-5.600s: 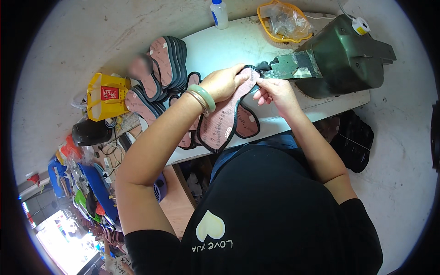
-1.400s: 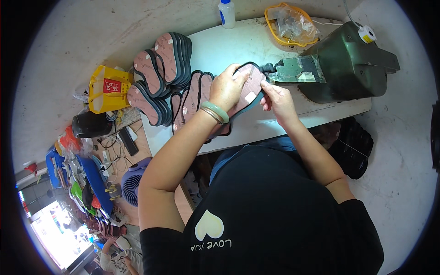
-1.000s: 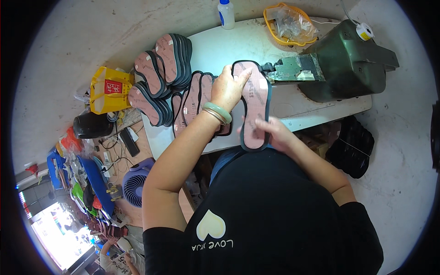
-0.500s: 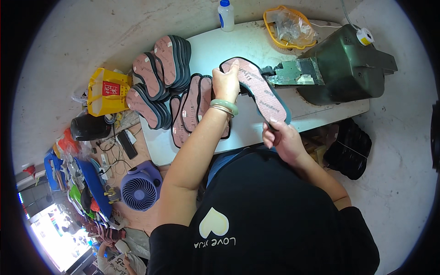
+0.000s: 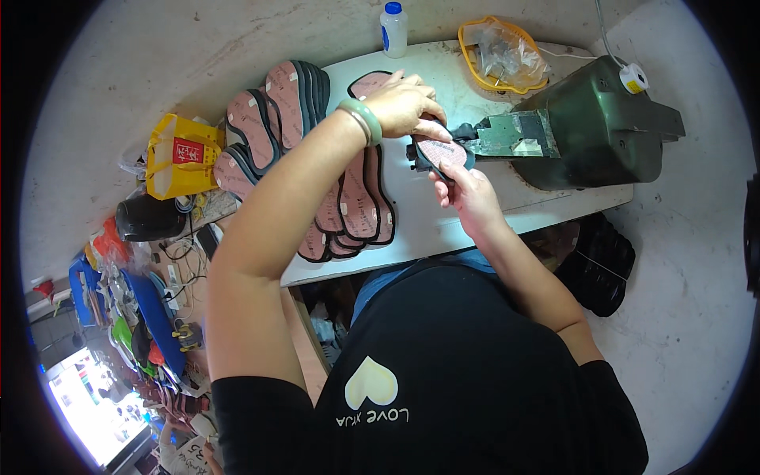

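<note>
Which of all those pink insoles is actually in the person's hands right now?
The pink insole at the green machine's nose, gripped by left hand and right hand; the others lie stacked on the table.

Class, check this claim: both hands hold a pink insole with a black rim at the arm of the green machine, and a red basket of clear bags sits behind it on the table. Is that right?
One detail is wrong. The basket is yellow, not red, as the head view shows. The rest stands: the left hand and right hand hold the pink insole at the arm of the green machine on the table.

A white surface carries a dark green machine. Left of the machine lie pink black-edged soles; behind it sit a yellow basket and white bottle.
</note>
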